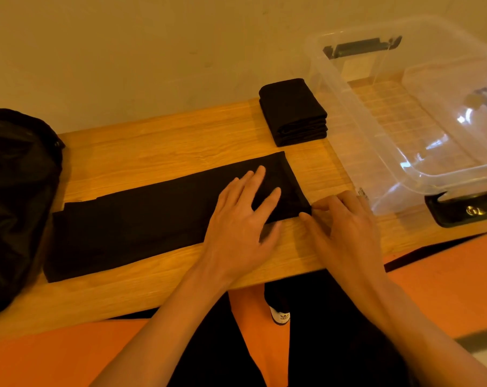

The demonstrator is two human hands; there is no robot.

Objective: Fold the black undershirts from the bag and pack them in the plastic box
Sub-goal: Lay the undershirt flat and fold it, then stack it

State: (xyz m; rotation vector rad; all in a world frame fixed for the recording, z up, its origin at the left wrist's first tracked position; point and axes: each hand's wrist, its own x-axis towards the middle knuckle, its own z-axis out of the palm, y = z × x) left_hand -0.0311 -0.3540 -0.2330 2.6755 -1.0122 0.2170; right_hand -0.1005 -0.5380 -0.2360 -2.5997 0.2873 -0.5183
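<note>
A black undershirt (141, 216), folded into a long strip, lies across the wooden table (158, 141). My left hand (242, 219) presses flat on the strip's right end with straight fingers. My right hand (345, 227) pinches the strip's near right corner between thumb and fingertips. A stack of folded black undershirts (294, 111) sits at the back of the table, just left of the clear plastic box (376, 152). The black bag (16, 202) stands at the table's left end.
The box has dark latch handles at its far and near ends and nothing inside. A wall runs behind the table. An orange floor, my dark trousers and a shoe show below the table's near edge.
</note>
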